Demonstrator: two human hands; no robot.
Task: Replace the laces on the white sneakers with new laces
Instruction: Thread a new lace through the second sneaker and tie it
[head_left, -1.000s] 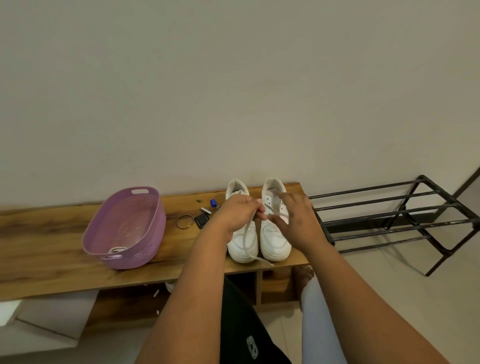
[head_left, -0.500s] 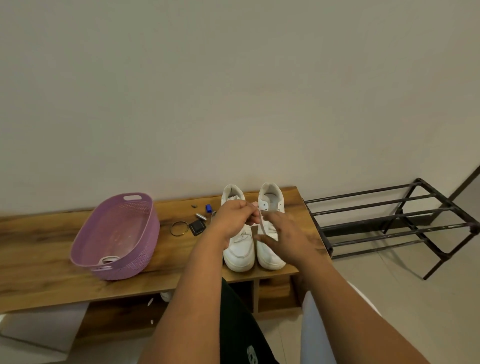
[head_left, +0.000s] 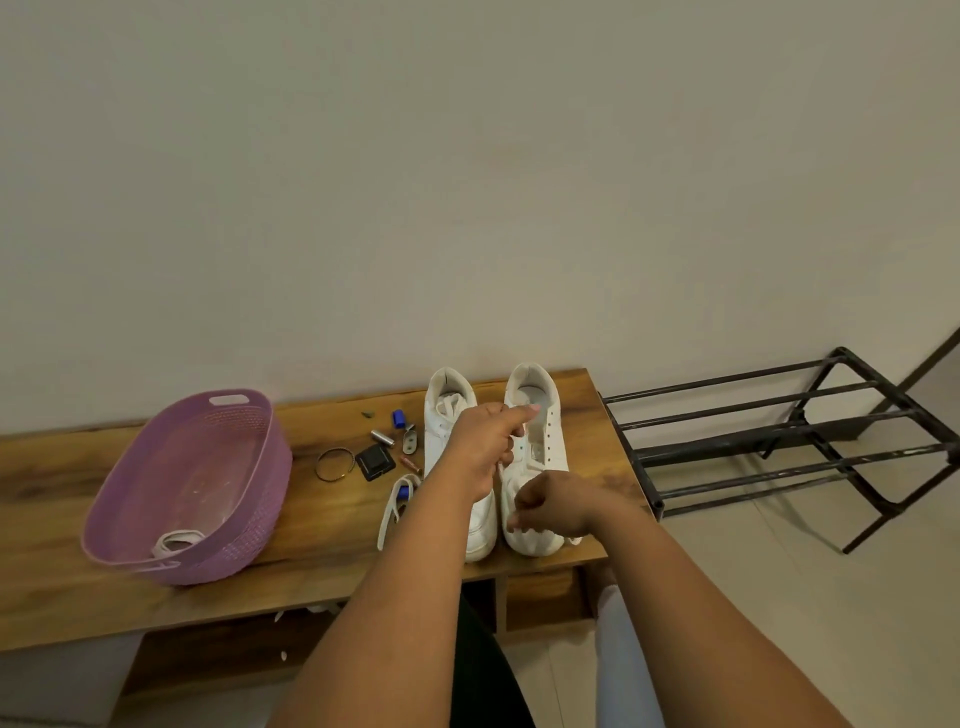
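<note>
Two white sneakers stand side by side on the wooden bench (head_left: 311, 519), heels toward the wall. The left sneaker (head_left: 447, 415) shows lace near its tongue. The right sneaker (head_left: 543, 410) shows bare eyelets. My left hand (head_left: 480, 447) hovers between them, index finger stretched toward the right sneaker, other fingers curled on a white lace strand (head_left: 502, 470) that hangs below it. My right hand (head_left: 553, 506) sits over the right sneaker's toe, fingers curled, pinching the same lace. Another loose white lace (head_left: 392, 506) lies on the bench left of the left sneaker.
A purple basket (head_left: 249, 499) at the bench's left holds a coiled white lace (head_left: 174, 540). Small items lie beside the sneakers: a ring (head_left: 335, 464), a black square piece (head_left: 374, 461), a blue cap (head_left: 398, 418). A black metal shoe rack (head_left: 779, 441) stands at right.
My right hand dropped from the right sneaker's eyelets to its toe. My left hand stayed above the sneakers and extended its index finger. A loose lace now lies left of the left sneaker.
</note>
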